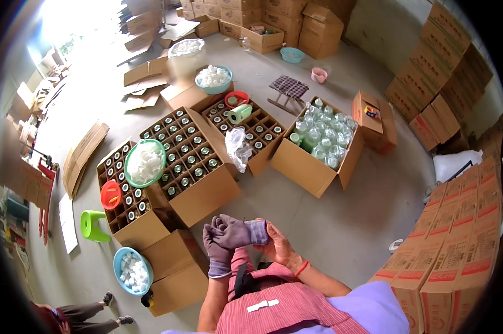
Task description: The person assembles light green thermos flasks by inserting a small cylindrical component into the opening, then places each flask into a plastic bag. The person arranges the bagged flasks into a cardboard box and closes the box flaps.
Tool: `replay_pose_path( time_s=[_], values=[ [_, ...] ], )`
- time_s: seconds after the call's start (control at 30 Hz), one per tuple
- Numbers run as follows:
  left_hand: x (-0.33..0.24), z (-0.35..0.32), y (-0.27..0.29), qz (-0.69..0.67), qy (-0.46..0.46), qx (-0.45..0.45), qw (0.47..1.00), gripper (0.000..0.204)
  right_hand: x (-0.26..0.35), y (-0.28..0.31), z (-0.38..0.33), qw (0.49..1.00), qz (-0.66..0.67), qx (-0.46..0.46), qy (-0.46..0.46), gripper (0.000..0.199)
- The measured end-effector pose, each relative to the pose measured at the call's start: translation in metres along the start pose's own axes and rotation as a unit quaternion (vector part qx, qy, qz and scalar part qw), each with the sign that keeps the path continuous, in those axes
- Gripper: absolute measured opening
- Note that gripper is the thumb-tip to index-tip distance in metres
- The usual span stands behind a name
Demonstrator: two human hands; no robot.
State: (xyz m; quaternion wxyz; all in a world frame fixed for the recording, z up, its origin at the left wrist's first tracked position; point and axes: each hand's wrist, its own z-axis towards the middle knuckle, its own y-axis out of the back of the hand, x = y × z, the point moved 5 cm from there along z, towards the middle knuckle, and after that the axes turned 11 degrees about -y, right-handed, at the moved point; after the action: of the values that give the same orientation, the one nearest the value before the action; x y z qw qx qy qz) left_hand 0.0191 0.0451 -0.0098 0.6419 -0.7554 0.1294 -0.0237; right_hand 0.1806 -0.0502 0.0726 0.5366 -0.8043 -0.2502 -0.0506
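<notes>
"Purple glove: your gloved left hand pinches it, your bare right hand touches its cuff; whether the right grips, I cannot tell. What could fail?"

"Pulling hard may tear the cuff. Farther out, one careless step may knock the box and chip your bottles."

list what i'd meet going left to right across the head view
Bright green plastic stool, light blue round plastic basin, purple-grey gloved left hand, bare right hand with red bracelet, bulging white sack.
</notes>
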Motion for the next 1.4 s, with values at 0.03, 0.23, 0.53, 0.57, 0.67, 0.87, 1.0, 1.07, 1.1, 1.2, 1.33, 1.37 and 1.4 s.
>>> replay_pose_path(
  time_s=[0.03,0.23,0.53,0.57,0.67,0.87,1.0,1.07,1.1,1.2,1.33,1.37,1.4],
  values=[
    [-0.006,0.013,-0.004,0.021,0.011,-0.005,1.000,0.046,0.000,-0.007,0.012,0.999,0.047,0.026,0.009,0.041],
    [0.126,0.116,0.000,0.085,0.053,-0.085,0.991,0.046,0.139,0.052,0.079,0.991,-0.054,-0.077,0.099,0.021],
    [0.232,0.293,-0.086,0.518,0.143,0.095,0.838,0.035,0.343,0.082,0.222,0.824,-0.446,-0.296,0.185,0.021],
    [0.248,0.304,-0.095,0.489,0.179,0.138,0.842,0.033,0.354,0.079,0.233,0.807,-0.489,-0.288,0.163,0.022],
    [0.259,0.354,-0.179,0.541,0.203,0.073,0.813,0.027,0.394,0.038,0.268,0.786,-0.515,-0.287,0.185,0.030],
    [0.254,0.445,-0.165,0.572,0.035,0.007,0.819,0.024,0.473,-0.006,0.344,0.582,-0.744,-0.197,0.263,0.043],
    [0.266,0.519,-0.177,0.649,-0.068,0.080,0.753,0.020,0.503,-0.035,0.393,0.482,-0.793,0.084,0.364,0.036],
    [0.266,0.551,-0.174,0.597,-0.023,-0.001,0.802,0.018,0.519,-0.023,0.432,0.508,-0.801,0.092,0.303,0.029],
    [0.269,0.568,-0.174,0.564,-0.006,-0.041,0.825,0.018,0.532,-0.016,0.457,0.513,-0.829,0.073,0.209,0.020],
    [0.268,0.630,-0.175,0.631,-0.109,-0.092,0.763,0.015,0.551,-0.001,0.533,0.281,-0.904,0.261,0.191,0.015],
    [0.323,0.740,-0.151,0.597,-0.150,-0.208,0.761,0.015,0.625,0.007,0.594,0.168,-0.823,0.494,0.226,0.013],
    [0.354,0.769,-0.165,0.532,-0.114,-0.222,0.809,0.015,0.656,0.023,0.611,0.224,-0.801,0.512,0.214,0.011],
    [0.382,0.796,-0.179,0.556,-0.101,-0.198,0.801,0.014,0.680,0.049,0.635,0.281,-0.808,0.513,0.072,0.010]
  ],
)
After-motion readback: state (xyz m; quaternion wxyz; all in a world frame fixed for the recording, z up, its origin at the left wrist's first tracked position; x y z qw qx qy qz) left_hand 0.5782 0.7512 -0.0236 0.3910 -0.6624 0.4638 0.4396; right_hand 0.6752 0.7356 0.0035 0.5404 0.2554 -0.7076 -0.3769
